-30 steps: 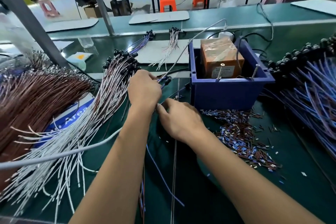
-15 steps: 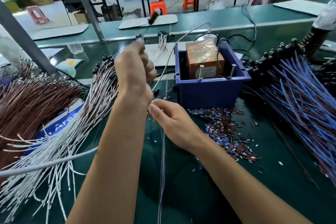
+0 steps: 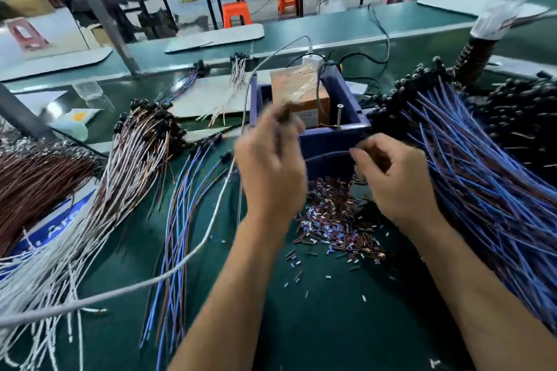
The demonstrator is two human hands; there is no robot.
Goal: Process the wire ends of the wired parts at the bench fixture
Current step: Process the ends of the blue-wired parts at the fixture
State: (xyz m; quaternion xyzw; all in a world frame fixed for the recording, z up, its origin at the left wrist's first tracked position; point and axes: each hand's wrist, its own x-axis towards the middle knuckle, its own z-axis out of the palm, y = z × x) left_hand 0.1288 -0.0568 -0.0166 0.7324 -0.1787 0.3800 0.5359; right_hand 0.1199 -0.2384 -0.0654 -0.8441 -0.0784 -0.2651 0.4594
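Left hand point(image 3: 269, 166) curled, blurry, grip unclear; right hand point(image 3: 391, 175) pinching blue wires point(image 3: 482, 190) right of blue box point(image 3: 331, 135).

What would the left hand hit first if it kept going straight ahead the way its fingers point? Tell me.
Probably the near wall of the blue bin, just beyond the left hand. The hand is motion-blurred and depth is unclear, so it might pass over the rim toward the orange box inside.

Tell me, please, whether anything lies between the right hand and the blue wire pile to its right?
Nothing visible does: the right hand hangs right at the near edge of the blue wire pile, over the heap of stripped bits.
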